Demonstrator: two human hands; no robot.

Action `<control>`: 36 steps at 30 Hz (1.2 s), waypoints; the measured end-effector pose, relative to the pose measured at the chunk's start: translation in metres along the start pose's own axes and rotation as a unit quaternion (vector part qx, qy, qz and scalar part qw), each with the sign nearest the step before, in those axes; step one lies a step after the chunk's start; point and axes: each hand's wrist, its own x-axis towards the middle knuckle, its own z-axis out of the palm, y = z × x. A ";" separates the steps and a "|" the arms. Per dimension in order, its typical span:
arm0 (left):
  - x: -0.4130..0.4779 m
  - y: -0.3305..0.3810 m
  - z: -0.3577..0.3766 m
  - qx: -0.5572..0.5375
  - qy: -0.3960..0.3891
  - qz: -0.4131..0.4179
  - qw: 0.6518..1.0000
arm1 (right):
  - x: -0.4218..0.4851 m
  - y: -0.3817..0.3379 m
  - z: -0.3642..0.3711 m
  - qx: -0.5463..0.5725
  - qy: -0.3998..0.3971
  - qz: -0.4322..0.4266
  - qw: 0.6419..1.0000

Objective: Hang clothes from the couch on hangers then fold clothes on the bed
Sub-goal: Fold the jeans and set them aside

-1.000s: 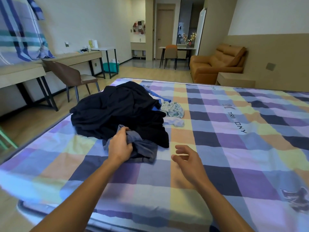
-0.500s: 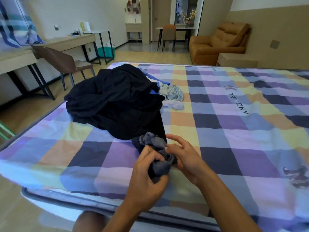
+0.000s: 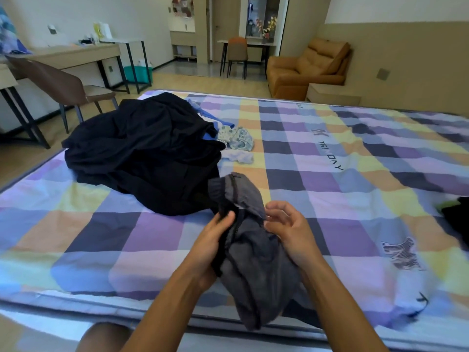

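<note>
A grey garment (image 3: pixel 256 262) hangs bunched between my hands above the near edge of the bed (image 3: pixel 355 199), which has a checked cover. My left hand (image 3: pixel 212 246) grips its dark-trimmed left edge, thumb on top. My right hand (image 3: pixel 289 229) holds the cloth on the right with curled fingers. A heap of dark navy clothes (image 3: pixel 144 153) lies on the bed's left half, with a blue piece and a small patterned garment (image 3: pixel 237 138) beside it. The orange couch (image 3: pixel 307 68) stands behind the bed.
A brown chair (image 3: pixel 63 90) and a long desk (image 3: pixel 68 55) line the left wall. A bedside cabinet (image 3: pixel 332 94) sits beside the couch. A dark item (image 3: pixel 456 219) lies at the bed's right edge. A dining table with a chair (image 3: pixel 237 53) stands far back.
My left hand pulled the grey garment off the dark heap toward me. My right hand joined it, and the garment has opened out and now hangs lower between both hands.
</note>
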 end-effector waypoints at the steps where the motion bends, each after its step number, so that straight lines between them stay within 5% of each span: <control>1: 0.003 -0.001 0.001 0.026 0.022 0.033 0.999 | -0.002 -0.003 -0.002 -0.082 0.054 -0.021 0.995; 4: 0.006 0.000 0.011 0.041 0.073 0.097 0.992 | -0.017 -0.023 -0.006 -0.183 0.110 -0.084 0.973; 8: -0.001 0.003 0.032 0.018 0.036 0.104 0.994 | -0.038 -0.051 0.008 -0.194 -0.046 -0.038 0.979; 10: -0.006 0.005 0.039 0.047 0.001 0.108 0.993 | -0.041 -0.055 0.013 -0.220 -0.059 -0.014 0.974; 14: -0.006 0.011 0.043 0.054 -0.012 0.134 0.989 | -0.034 -0.053 0.009 -0.278 0.017 -0.051 0.959; 18: -0.010 0.023 0.045 -0.094 -0.023 0.108 0.989 | -0.024 -0.044 -0.008 -0.282 0.073 -0.101 0.951; 23: -0.016 0.032 0.039 -0.207 -0.056 0.092 0.972 | -0.018 -0.029 -0.018 -0.216 0.063 0.048 0.973; 25: -0.014 0.027 0.034 -0.149 -0.036 0.082 0.985 | -0.018 -0.027 -0.016 -0.111 0.054 0.125 0.984; 27: -0.011 0.022 0.025 0.023 0.043 0.113 0.992 | -0.015 -0.028 -0.017 -0.027 0.069 0.142 0.987; 30: -0.010 0.017 0.011 0.309 0.116 0.159 0.931 | -0.013 -0.039 -0.013 -0.049 0.064 0.121 0.989; 32: -0.009 0.018 0.005 0.358 0.087 0.150 0.917 | -0.013 -0.047 -0.010 -0.092 0.043 0.088 0.991; 36: -0.007 0.024 0.015 0.298 -0.078 0.079 0.948 | -0.017 -0.061 0.001 -0.149 -0.032 -0.022 0.988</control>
